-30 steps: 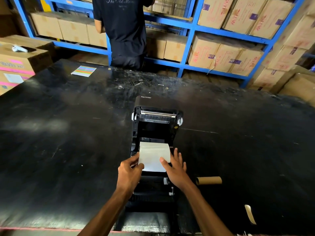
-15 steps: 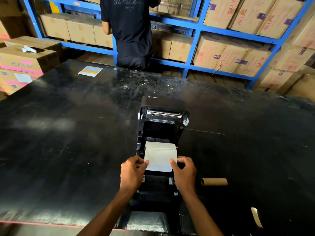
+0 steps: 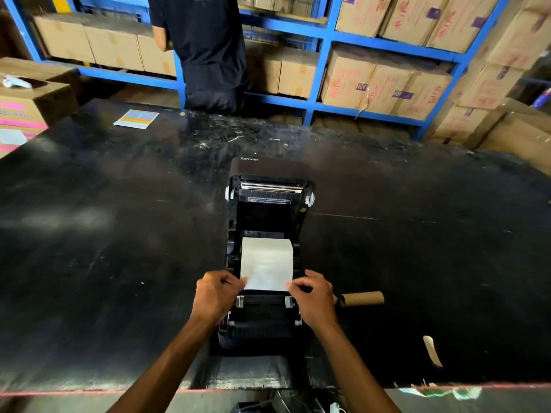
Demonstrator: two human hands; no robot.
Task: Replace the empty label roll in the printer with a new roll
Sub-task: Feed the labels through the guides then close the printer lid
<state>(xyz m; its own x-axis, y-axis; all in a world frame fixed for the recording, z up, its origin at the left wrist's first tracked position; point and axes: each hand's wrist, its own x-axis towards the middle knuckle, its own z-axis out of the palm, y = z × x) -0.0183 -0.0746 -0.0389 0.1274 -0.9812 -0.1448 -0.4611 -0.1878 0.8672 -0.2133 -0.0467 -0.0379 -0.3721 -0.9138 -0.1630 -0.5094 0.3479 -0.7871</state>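
A striped colour card lies at the bench's far left corner. At the near edge's middle sits the open Xprinter label printer. The left hand and right hand pinch the near corners of the white label strip over its bay. Just right lies the empty cardboard core.

1. The printer sits on the table, its lid tipped back away from the wearer.
2. The label paper lies in the open bay.
3. The left hand and right hand flank the paper's near edge.
4. The empty core lies just right of the printer.
5. A second person stands behind the table, at the shelves.
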